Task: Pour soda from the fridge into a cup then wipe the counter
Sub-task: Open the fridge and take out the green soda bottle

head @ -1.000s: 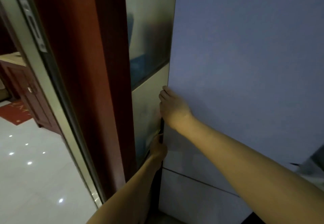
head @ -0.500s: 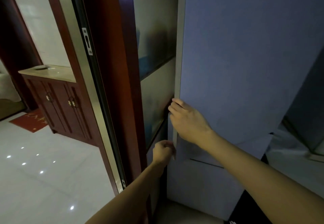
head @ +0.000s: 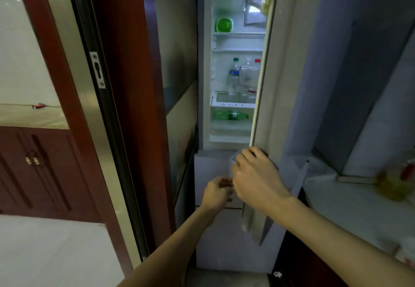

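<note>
- Fingers of our right hand [head: 256,174] curl round the lower edge of the fridge door [head: 292,73], knuckles toward us, so we read it as gripping the door.
- Our left hand [head: 216,193] hangs just below and left of the right one, in front of the lower drawer front [head: 208,167]. Its fingers are curled, but we cannot tell whether they pinch anything or touch the drawer.
- The fridge [head: 207,62] stands open and lit, with the door swung out to our right, so the first step, getting access, looks done.
- Inside, a green bottle [head: 231,115] lies on its side on the lowest lit shelf, and we judge it the likeliest soda.
- Above it stand clear bottles [head: 234,73], one green-capped and one red-capped, and a green bowl [head: 224,25] sits on a higher shelf.
- Neither hand touches any bottle; both are well below the shelves.
- The counter [head: 348,210] runs along our right, beside the door. A blurred yellow object [head: 391,189] rests on it, and we cannot make out a cup there.
- Left to do, as we judge it: reach in for the soda, carry it to the counter, find a cup, pour, then wipe. No cloth shows.
- We reckon the task is at its very start, with only the door-opening done.
</note>
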The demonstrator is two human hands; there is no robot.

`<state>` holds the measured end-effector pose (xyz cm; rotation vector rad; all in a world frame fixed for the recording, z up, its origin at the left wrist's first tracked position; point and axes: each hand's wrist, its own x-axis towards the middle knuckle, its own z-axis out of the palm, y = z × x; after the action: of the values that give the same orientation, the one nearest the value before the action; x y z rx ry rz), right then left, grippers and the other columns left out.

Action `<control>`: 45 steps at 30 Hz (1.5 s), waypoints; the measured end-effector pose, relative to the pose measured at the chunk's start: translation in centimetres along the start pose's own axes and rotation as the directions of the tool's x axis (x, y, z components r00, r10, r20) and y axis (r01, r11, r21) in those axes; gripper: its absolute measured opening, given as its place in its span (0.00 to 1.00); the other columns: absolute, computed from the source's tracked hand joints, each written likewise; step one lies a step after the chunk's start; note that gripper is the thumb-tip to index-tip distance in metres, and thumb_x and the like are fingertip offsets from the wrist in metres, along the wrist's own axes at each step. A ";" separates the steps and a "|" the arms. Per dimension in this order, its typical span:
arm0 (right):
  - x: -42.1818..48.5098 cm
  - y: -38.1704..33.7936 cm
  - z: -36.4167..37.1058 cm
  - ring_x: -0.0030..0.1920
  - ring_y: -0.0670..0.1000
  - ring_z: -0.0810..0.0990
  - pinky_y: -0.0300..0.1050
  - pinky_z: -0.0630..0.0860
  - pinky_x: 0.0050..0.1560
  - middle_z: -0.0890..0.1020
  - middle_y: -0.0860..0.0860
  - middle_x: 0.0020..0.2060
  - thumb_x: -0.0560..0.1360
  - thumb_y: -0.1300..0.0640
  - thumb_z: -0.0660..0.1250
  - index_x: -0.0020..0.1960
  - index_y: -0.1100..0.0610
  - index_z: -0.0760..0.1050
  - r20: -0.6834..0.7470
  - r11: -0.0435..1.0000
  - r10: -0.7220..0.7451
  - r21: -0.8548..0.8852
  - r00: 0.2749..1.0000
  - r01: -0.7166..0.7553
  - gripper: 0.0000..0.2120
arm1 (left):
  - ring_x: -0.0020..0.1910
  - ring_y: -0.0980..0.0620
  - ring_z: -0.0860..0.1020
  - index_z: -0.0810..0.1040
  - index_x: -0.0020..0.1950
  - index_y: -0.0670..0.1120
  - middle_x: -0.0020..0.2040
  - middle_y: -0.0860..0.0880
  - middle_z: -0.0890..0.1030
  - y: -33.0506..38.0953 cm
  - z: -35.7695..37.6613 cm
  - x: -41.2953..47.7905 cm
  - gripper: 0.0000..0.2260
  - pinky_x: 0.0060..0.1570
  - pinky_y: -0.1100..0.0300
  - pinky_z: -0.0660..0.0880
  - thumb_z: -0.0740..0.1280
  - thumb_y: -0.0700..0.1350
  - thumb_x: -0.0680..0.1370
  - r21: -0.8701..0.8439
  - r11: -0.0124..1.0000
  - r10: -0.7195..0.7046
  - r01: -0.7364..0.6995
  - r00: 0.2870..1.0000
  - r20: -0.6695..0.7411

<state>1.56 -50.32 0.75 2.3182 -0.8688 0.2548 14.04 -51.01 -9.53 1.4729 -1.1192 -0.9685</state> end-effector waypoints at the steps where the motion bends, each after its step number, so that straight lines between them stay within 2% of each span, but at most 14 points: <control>1: 0.3 0.2 -0.1 0.40 0.57 0.75 0.53 0.69 0.51 0.78 0.55 0.34 0.66 0.56 0.67 0.33 0.59 0.79 0.047 1.000 0.009 -0.008 0.999 -0.008 0.07 | 0.48 0.43 0.83 0.80 0.54 0.42 0.49 0.43 0.84 0.5 0.2 0.1 0.12 0.48 0.44 0.81 0.63 0.39 0.73 0.013 1.000 0.025 -0.026 0.999 0.046; 3: 0.4 0.6 -0.5 0.42 0.57 0.75 0.52 0.68 0.51 0.78 0.55 0.36 0.66 0.53 0.69 0.36 0.59 0.79 0.142 0.999 0.023 -0.050 0.990 -0.016 0.08 | 0.48 0.45 0.83 0.80 0.54 0.42 0.47 0.44 0.85 1.7 0.7 0.2 0.11 0.48 0.48 0.82 0.63 0.38 0.74 0.018 0.998 0.063 -0.065 0.990 0.123; 6: -0.3 0.4 -0.7 0.51 0.58 0.73 0.52 0.66 0.56 0.78 0.56 0.48 0.75 0.53 0.62 0.53 0.61 0.77 0.292 0.987 0.054 -0.159 0.955 -0.007 0.13 | 0.44 0.47 0.83 0.80 0.49 0.42 0.43 0.45 0.84 2.9 1.6 0.0 0.09 0.45 0.53 0.80 0.61 0.37 0.74 0.044 0.993 0.096 -0.107 0.975 0.202; 11: -0.8 -0.8 0.7 0.58 0.58 0.73 0.51 0.65 0.59 0.76 0.57 0.58 0.79 0.55 0.58 0.64 0.61 0.71 0.459 0.969 0.226 -0.193 0.859 -0.152 0.17 | 0.49 0.41 0.82 0.82 0.48 0.40 0.45 0.41 0.85 2.4 1.8 0.7 0.13 0.51 0.43 0.79 0.62 0.42 0.70 0.117 0.988 0.075 -0.099 0.978 0.194; 17: -4.0 0.3 1.4 0.60 0.58 0.68 0.51 0.64 0.63 0.77 0.57 0.57 0.78 0.58 0.57 0.63 0.61 0.73 0.567 0.973 0.226 -0.175 0.792 -0.152 0.16 | 0.65 0.46 0.74 0.69 0.70 0.44 0.65 0.45 0.75 3.7 1.8 1.8 0.22 0.62 0.54 0.73 0.64 0.39 0.76 0.136 0.989 0.024 -0.049 0.982 0.186; 22: -6.0 2.3 -0.3 0.60 0.58 0.71 0.50 0.67 0.58 0.79 0.57 0.55 0.77 0.58 0.60 0.58 0.60 0.76 0.594 0.959 0.263 -0.076 0.760 -0.273 0.13 | 0.66 0.44 0.74 0.71 0.70 0.41 0.69 0.43 0.74 5.1 4.1 2.5 0.21 0.66 0.50 0.71 0.64 0.37 0.77 0.278 0.937 0.108 -0.211 0.933 0.344; 25: -5.6 4.0 -3.8 0.57 0.58 0.74 0.51 0.71 0.51 0.78 0.57 0.55 0.76 0.56 0.61 0.58 0.59 0.75 0.444 0.933 0.325 -0.006 0.835 -0.360 0.13 | 0.63 0.47 0.75 0.77 0.65 0.45 0.66 0.45 0.76 5.3 6.1 2.1 0.20 0.64 0.53 0.72 0.61 0.40 0.73 0.394 0.827 0.211 -0.401 0.872 0.442; 27: -5.0 6.0 -6.3 0.53 0.57 0.76 0.50 0.72 0.50 0.79 0.56 0.51 0.73 0.56 0.58 0.55 0.59 0.76 0.104 0.928 0.362 0.048 0.926 -0.368 0.14 | 0.64 0.48 0.74 0.79 0.60 0.44 0.65 0.46 0.75 5.5 7.4 1.4 0.19 0.64 0.56 0.71 0.60 0.37 0.71 0.474 0.722 0.239 -0.504 0.824 0.513; 29: -4.5 8.3 -9.2 0.54 0.57 0.77 0.49 0.73 0.53 0.80 0.56 0.52 0.71 0.58 0.56 0.54 0.60 0.78 -0.269 0.927 0.376 0.094 0.887 -0.364 0.17 | 0.65 0.49 0.73 0.79 0.57 0.44 0.65 0.47 0.75 6.0 8.3 0.9 0.17 0.65 0.58 0.69 0.59 0.35 0.72 0.515 0.643 0.238 -0.567 0.787 0.569; 31: -4.0 10.8 -11.5 0.61 0.57 0.73 0.50 0.70 0.62 0.77 0.57 0.60 0.70 0.58 0.56 0.60 0.61 0.76 -0.407 0.901 0.428 0.120 0.807 -0.417 0.21 | 0.65 0.50 0.73 0.80 0.56 0.45 0.64 0.48 0.75 6.6 9.3 1.0 0.17 0.65 0.58 0.68 0.58 0.35 0.73 0.528 0.604 0.225 -0.597 0.763 0.606; 33: -3.7 13.3 -12.9 0.61 0.58 0.73 0.50 0.69 0.61 0.77 0.56 0.61 0.69 0.57 0.58 0.61 0.61 0.75 -0.371 0.851 0.511 0.093 0.775 -0.516 0.22 | 0.65 0.49 0.72 0.81 0.56 0.46 0.63 0.47 0.76 7.9 10.1 1.1 0.17 0.65 0.56 0.69 0.58 0.36 0.73 0.543 0.557 0.194 -0.629 0.733 0.651; 37: -4.7 15.8 -12.0 0.43 0.56 0.77 0.46 0.71 0.40 0.81 0.54 0.41 0.64 0.57 0.69 0.48 0.59 0.80 -0.256 0.808 0.559 -0.043 0.788 -0.587 0.13 | 0.64 0.48 0.73 0.81 0.58 0.45 0.63 0.46 0.78 12.0 11.0 1.1 0.16 0.63 0.59 0.69 0.60 0.38 0.75 0.563 0.448 0.137 -0.695 0.675 0.725; 41: -5.6 16.9 -12.5 0.38 0.54 0.77 0.43 0.68 0.34 0.79 0.52 0.34 0.63 0.56 0.69 0.39 0.56 0.79 -0.249 0.804 0.559 -0.070 0.791 -0.590 0.06 | 0.59 0.51 0.78 0.82 0.58 0.44 0.60 0.48 0.82 19.4 10.3 2.4 0.17 0.57 0.65 0.71 0.61 0.35 0.74 0.514 0.486 0.359 -0.707 0.697 0.620; 45: -4.9 19.2 -14.4 0.46 0.56 0.78 0.46 0.72 0.41 0.81 0.53 0.41 0.71 0.57 0.61 0.44 0.58 0.80 -0.278 0.816 0.569 0.078 0.774 -0.573 0.10 | 0.55 0.51 0.80 0.83 0.56 0.44 0.56 0.47 0.84 28.1 8.9 3.5 0.14 0.57 0.62 0.73 0.63 0.35 0.75 0.451 0.501 0.590 -0.739 0.672 0.447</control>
<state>-13.97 -49.75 19.70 1.8727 -1.3960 0.8265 1.86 -58.35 16.48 1.1856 -2.1337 -0.1956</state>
